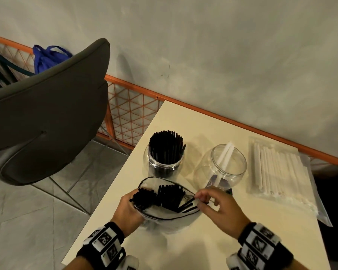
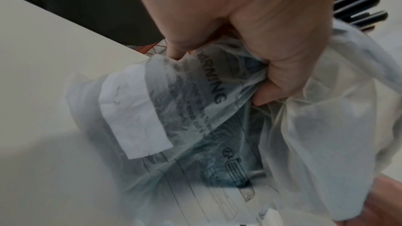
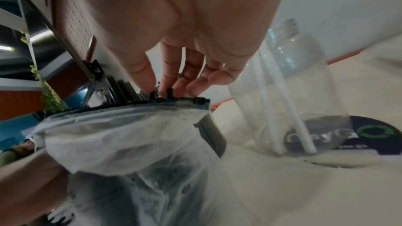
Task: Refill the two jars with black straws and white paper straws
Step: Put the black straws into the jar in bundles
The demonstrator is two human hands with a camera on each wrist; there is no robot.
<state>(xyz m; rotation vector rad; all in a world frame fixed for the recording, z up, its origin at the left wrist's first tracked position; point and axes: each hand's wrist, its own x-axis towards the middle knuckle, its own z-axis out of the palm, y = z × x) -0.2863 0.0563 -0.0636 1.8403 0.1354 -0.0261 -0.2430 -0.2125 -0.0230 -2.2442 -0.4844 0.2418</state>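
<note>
At near table edge (image 1: 183,256): clear plastic bag (image 1: 160,219) held upright, mouth open, black straws (image 1: 164,197) standing inside. Left hand (image 1: 128,209) wrapped round the bag's left side, fingers curled and bunching the film; the left wrist view confirms a tight fistful of plastic (image 2: 272,68). Right hand (image 1: 220,209) at the bag's right lip, thumb and fingertips (image 3: 167,82) pinching the tops of a few black straws; remaining fingers loosely bent.

Beyond the bag: left jar (image 1: 165,162) packed nearly full with black straws. Right jar (image 1: 221,168), just beside it, holding only two white paper straws (image 1: 223,158). Sealed pack of white paper straws (image 1: 277,170) lying flat to the right, apparently unopened.

Step judged: black-straw refill, late stage, drawing a last few from the bag. White jar not yet begun.

Next move calls for: lifting the pinched straws clear of the film without snagging, keeping them parallel, then threading them down into whatever gap remains in the crowded jar. Risk: tight packing may tip or spill straws.
</note>
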